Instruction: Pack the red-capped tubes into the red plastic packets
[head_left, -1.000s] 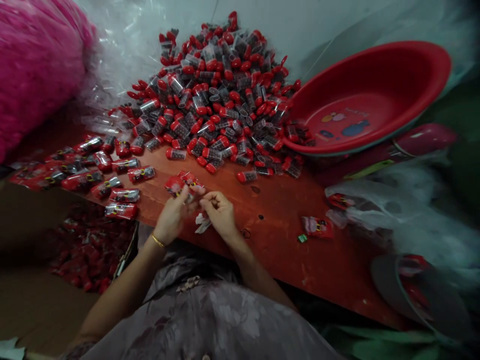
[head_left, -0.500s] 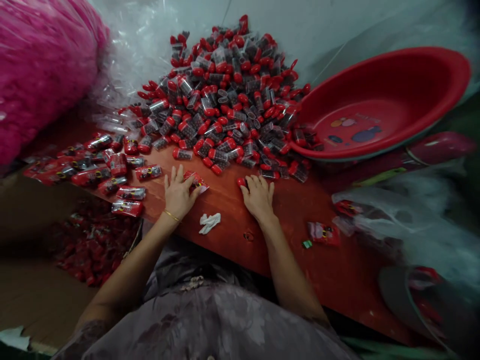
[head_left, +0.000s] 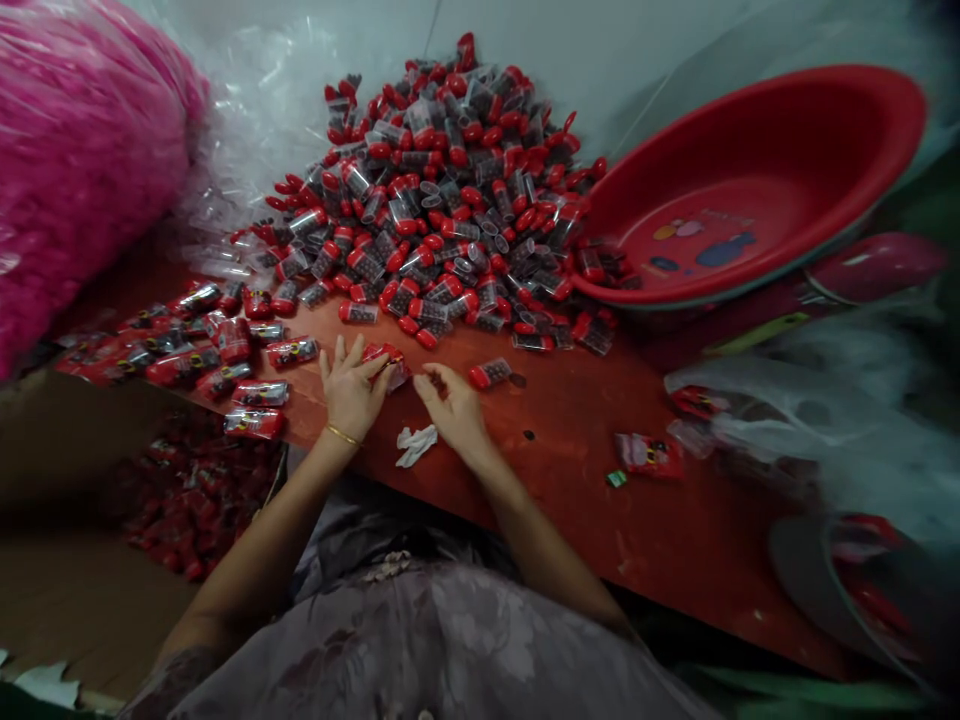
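My left hand [head_left: 352,397] is over the table, the thumb and index finger closed on a red printed plastic packet [head_left: 388,358] and the other fingers stretched forward. At the packet's right edge my right hand [head_left: 456,412] has its thumb and fingers curled together in a pinch. What lies between those fingertips is too small to tell. Just right of that hand a clear tube with a red cap [head_left: 490,373] and dark contents rests on the table. A crumpled white scrap [head_left: 416,445] lies below the packet, between my wrists.
A tall heap of red-capped tubes [head_left: 442,200] stands behind my hands. Filled red packets [head_left: 259,393] lie to the left, above a box of red pieces [head_left: 195,500]. A red basin [head_left: 795,150] tilts at the right, near plastic bags [head_left: 817,400]. A pink bag [head_left: 90,150] bulges at far left.
My right hand has moved left from the red-capped tube to the packet's edge, leaving the tube on the table. My left hand stays at the packet, its thumb and index finger now closer together.
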